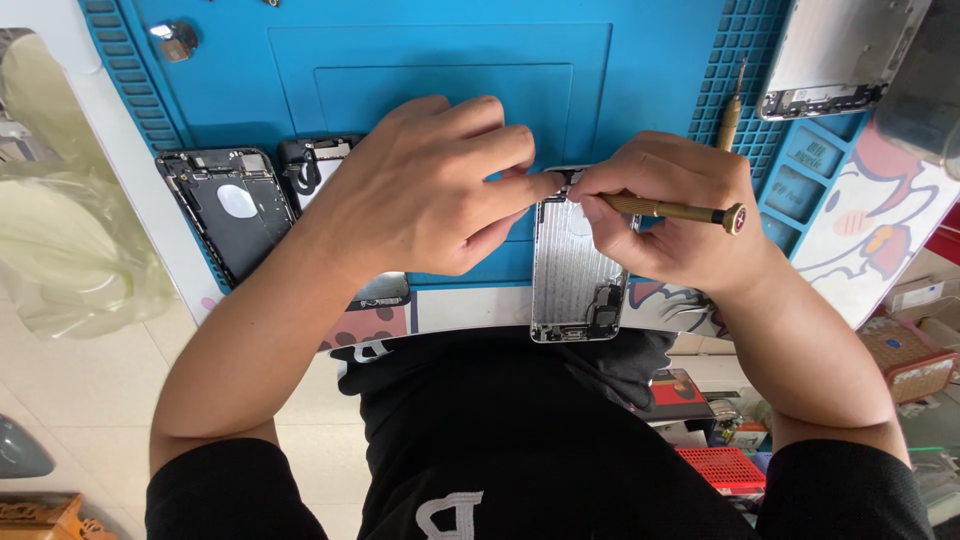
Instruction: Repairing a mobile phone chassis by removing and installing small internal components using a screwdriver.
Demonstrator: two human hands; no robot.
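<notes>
A blue mat (640, 70) w/ small square pockets on its sides is laid on a white table (140, 200). A silver phone shell (575, 270) is seen at the mat's near edge, in front of the person. The right hand (680, 210) is closed round a gold screwdriver (675, 210), tip at the shell's top. The left hand (430, 185) is curled, fingertips pinched at that same top edge. Two dark open phones (235, 210) are laid to the left, another silver shell (835, 50) far right. Pale floor tiles (70, 390) are seen below, red baskets (725, 465) at the right.
</notes>
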